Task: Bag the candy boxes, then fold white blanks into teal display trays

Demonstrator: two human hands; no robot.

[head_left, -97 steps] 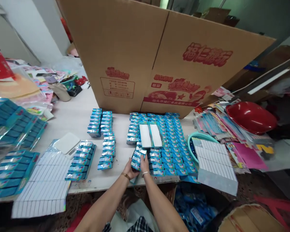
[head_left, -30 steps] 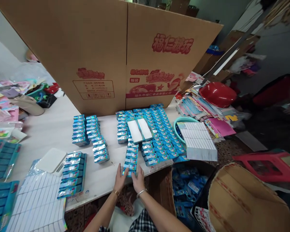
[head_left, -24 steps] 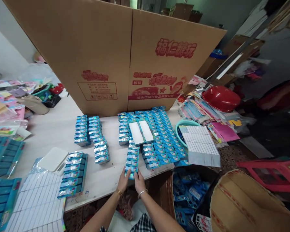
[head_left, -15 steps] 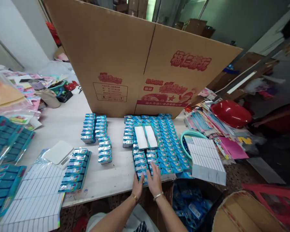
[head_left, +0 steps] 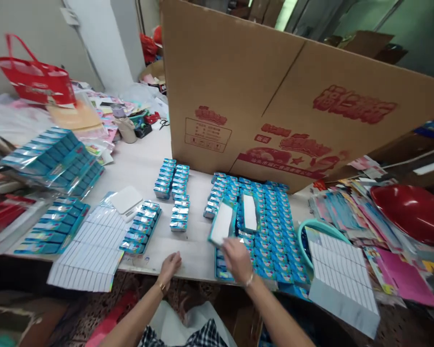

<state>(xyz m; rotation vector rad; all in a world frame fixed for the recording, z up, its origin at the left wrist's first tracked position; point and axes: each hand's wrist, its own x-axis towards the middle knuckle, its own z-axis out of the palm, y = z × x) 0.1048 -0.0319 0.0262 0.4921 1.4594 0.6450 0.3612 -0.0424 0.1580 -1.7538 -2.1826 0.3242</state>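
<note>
My right hand (head_left: 237, 261) grips the near end of a shallow open display box (head_left: 222, 222) with a white inside and teal rim. The box is tilted, above rows of small blue packets (head_left: 275, 231). Beside it, a second open display box (head_left: 250, 212) lies on the packets. Below my right hand, a filled tray of packets (head_left: 223, 270) sits at the table's front edge. My left hand (head_left: 170, 266) is left of that tray, over the front edge, with its fingers curled together and nothing visible in them.
A large cardboard carton (head_left: 235, 91) stands behind the packets. On the left are another filled tray (head_left: 141, 227), a white scale (head_left: 126, 200) and a stack of white folded cards (head_left: 94, 246). A teal basin (head_left: 311, 224) and red bowl (head_left: 410, 212) are on the right.
The view has swung left. My hands have parted from the near tray: the left moved left, while the right took hold of one open box and tilted it.
</note>
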